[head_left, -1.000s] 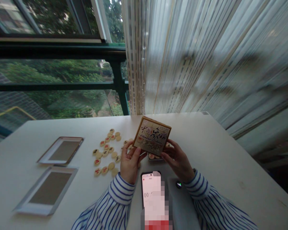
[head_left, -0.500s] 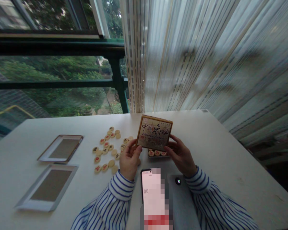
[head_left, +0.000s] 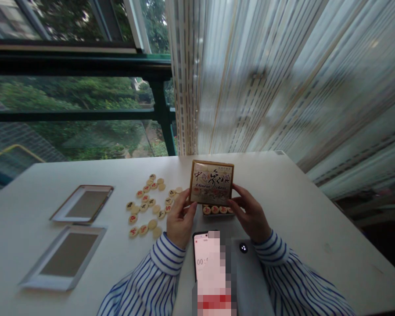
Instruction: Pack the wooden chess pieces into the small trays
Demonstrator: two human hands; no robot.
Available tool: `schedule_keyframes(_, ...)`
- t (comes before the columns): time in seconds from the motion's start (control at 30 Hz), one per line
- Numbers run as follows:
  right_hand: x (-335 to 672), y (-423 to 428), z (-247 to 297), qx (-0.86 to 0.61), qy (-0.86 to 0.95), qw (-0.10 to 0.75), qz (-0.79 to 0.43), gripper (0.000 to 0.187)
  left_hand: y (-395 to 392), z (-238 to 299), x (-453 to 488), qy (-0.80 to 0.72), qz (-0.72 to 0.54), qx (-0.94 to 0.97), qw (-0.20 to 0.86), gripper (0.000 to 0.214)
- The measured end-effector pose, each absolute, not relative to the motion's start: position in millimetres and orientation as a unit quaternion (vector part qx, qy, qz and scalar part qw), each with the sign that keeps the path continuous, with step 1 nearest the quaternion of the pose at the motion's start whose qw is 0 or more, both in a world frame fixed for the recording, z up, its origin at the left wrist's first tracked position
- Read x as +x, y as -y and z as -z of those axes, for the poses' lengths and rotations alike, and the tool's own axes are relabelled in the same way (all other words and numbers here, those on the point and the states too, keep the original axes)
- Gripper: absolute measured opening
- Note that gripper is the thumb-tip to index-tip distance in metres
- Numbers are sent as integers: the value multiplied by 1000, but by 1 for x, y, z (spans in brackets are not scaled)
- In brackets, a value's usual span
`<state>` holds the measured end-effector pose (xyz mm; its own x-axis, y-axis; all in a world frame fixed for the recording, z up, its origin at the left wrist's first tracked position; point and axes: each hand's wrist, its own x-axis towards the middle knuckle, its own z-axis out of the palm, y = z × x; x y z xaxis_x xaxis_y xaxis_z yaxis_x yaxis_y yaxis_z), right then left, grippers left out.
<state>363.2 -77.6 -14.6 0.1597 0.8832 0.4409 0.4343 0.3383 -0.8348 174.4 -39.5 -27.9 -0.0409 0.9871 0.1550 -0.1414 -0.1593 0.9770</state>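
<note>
Between my two hands is a brown Chinese chess box lid (head_left: 212, 182), its printed face tilted toward me. My left hand (head_left: 180, 219) grips its left edge and lower corner, while my right hand (head_left: 252, 215) grips the right edge and lower corner. Partly hidden below the lid, a tray of chess pieces (head_left: 215, 210) shows a row of round pieces with red characters. Left of my left hand, several loose chess pieces (head_left: 145, 204) lie scattered on the white table (head_left: 316, 245), some with red or black characters, some blank side up.
A phone (head_left: 206, 263) with a timer lies in front of me, partly pixelated. Beside it is a grey device (head_left: 250, 276) with a round black spot. Two framed panels, a brown-edged one (head_left: 85, 204) and a white-edged one (head_left: 67, 256), lie at left. Curtains (head_left: 250, 87) hang behind the table.
The lid has turned to sit more level and shifted slightly left, with both hands still on it. More of the row of pieces below it shows.
</note>
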Motion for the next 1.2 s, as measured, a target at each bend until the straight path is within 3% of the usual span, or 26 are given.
schedule_keyframes(0.17,368,82,9,-539,649,515,-150,46,41,29,176,-418,-577,486,506,45)
schedule_keyframes(0.37,377,88,15,-506,714,471,-114,61,42,38,176,-399,-557,536,493,47)
schedule_keyframes(0.5,383,89,21,-513,732,445,-64,61,38,50,175,-374,-542,625,419,48)
schedule_keyframes(0.8,389,90,21,-520,753,401,-42,55,33,49,167,-352,-511,772,137,43)
schedule_keyframes(1.2,398,89,25,-529,770,355,-26,47,35,49,166,-376,-454,799,114,36)
